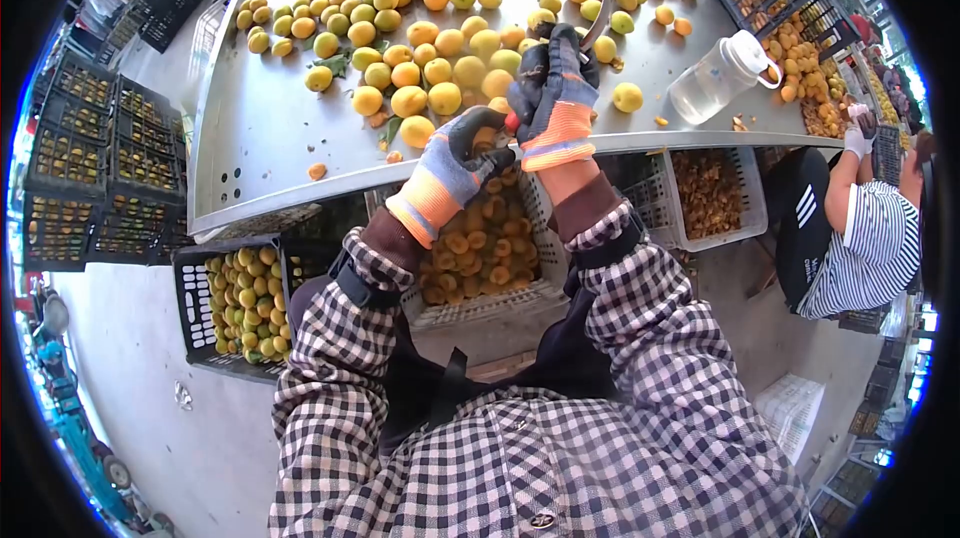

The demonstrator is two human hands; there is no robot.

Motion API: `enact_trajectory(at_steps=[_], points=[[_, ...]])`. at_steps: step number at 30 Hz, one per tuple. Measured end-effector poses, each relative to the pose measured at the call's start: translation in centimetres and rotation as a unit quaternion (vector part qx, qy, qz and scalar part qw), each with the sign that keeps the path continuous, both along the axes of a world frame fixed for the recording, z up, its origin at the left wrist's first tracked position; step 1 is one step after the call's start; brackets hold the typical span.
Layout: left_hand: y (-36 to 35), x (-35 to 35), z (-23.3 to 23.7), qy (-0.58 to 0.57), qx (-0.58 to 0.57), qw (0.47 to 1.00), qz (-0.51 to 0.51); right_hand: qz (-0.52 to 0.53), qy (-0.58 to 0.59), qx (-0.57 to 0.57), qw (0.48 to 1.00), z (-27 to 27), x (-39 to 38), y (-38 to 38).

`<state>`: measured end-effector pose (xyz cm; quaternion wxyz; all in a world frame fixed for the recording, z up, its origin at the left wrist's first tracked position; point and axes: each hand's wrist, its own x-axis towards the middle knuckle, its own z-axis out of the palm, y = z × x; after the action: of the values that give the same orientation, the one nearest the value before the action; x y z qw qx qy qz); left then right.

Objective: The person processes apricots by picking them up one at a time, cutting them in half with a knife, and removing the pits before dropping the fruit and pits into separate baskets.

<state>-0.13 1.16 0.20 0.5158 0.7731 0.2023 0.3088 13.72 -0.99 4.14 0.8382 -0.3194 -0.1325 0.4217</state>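
Observation:
Both my hands wear grey, blue and orange work gloves and meet at the front edge of a metal table (260, 128). My left hand (455, 163) pinches a small orange apricot (489, 139) between its fingers. My right hand (553, 98) is closed around a knife (595, 26) whose curved blade sticks up above the fist. Many yellow and orange apricots (420, 38) lie spread over the table behind my hands. Below them a white crate (480, 303) holds several cut apricot halves.
A clear plastic bottle (715, 76) lies on the table at the right. A second white crate (712, 196) of cut fruit and a black crate (232, 303) of whole apricots stand under the table. A person in a striped shirt (870, 238) sits at the right. Black trays (90, 168) are stacked at the left.

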Motion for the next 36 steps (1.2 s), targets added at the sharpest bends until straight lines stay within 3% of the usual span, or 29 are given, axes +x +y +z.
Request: enact_trajectory(at_steps=[12,17,20,24,25,26,28,32,34,36], points=[[0.4,0.1,0.1,0.035,0.041,0.998,0.030,-0.026,0.195,-0.153,0.969,-1.6,1.4,2.5],[0.8,0.4,0.2,0.024,0.110,0.993,0.042,0.024,0.246,-0.108,0.963,-3.5,2.2,2.9],[1.2,0.7,-0.1,0.006,0.085,0.995,0.050,0.043,0.308,-0.074,0.948,-4.4,2.7,3.7],[2.2,0.8,-0.9,0.131,0.198,0.965,0.114,-0.014,0.220,-0.057,0.974,-1.3,2.3,3.6],[2.5,1.0,-0.5,0.235,0.206,0.940,0.137,-0.046,0.191,-0.078,0.977,-0.6,2.4,3.5],[2.8,1.2,0.0,0.235,0.207,0.940,0.136,-0.047,0.191,-0.077,0.977,-0.3,2.6,3.4],[3.2,1.4,1.3,0.356,0.137,0.909,0.167,-0.112,0.105,-0.036,0.987,0.0,3.2,3.0],[3.7,0.9,-1.3,0.308,0.206,0.902,0.220,-0.129,0.067,-0.053,0.988,0.7,4.7,2.2],[3.8,0.6,-1.3,0.294,0.189,0.910,0.224,-0.133,0.065,-0.058,0.987,0.0,5.3,2.1],[3.8,0.4,-0.9,0.279,0.174,0.917,0.227,-0.070,-0.016,-0.074,0.995,-0.6,5.8,1.8]])
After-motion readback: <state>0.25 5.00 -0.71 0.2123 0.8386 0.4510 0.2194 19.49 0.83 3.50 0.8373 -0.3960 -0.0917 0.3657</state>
